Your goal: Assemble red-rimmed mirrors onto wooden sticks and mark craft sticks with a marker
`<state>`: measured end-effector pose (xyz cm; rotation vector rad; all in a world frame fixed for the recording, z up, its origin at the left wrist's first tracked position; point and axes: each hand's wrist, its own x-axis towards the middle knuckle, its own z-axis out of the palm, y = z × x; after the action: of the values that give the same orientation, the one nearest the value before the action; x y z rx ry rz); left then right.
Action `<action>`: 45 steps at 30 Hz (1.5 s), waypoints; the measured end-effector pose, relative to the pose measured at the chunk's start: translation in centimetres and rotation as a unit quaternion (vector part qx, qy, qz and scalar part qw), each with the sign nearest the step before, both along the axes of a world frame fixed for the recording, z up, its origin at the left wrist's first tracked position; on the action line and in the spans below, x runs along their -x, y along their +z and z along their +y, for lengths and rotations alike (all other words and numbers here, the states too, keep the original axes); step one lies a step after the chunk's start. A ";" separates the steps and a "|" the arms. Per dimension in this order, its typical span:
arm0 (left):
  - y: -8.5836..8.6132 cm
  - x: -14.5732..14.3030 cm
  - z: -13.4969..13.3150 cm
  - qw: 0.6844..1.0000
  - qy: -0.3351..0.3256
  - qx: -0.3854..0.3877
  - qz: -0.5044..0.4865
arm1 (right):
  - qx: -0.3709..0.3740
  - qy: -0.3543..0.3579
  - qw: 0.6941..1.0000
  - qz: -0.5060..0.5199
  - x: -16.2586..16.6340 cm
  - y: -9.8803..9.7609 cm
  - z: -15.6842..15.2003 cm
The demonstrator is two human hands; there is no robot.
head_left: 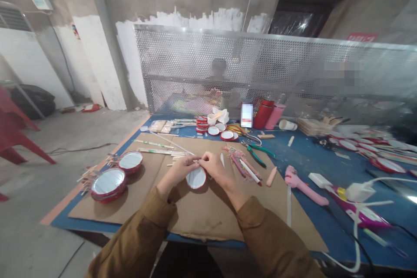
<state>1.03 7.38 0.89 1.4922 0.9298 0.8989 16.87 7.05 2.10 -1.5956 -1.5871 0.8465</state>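
A small round red-rimmed disc with a pale, shiny face is in front of me over the brown cardboard. At its upper edge the fingertips of both hands meet. My left hand is closed in a pinch on the left of that edge. My right hand pinches from the right, its fingers bent over the rim. Any small piece between the fingertips is too small to make out. Thin wooden sticks lie just beyond my left hand. A white pen-like stick lies beside my right hand.
Stacked red-rimmed discs with stick ends stand at left. At right are green-handled pliers, a pink glue gun, a purple power strip and loose white cables. A lit phone, red bottle and perforated metal screen stand behind.
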 end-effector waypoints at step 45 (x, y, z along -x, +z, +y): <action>0.3 0.2 -0.7 0.996 0.074 -0.042 0.023 | 0.088 0.126 0.957 0.246 -1.1 0.6 0.2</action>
<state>0.88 6.73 1.21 1.5361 1.0586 1.0262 17.94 7.23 2.67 -1.1782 -1.3897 1.4318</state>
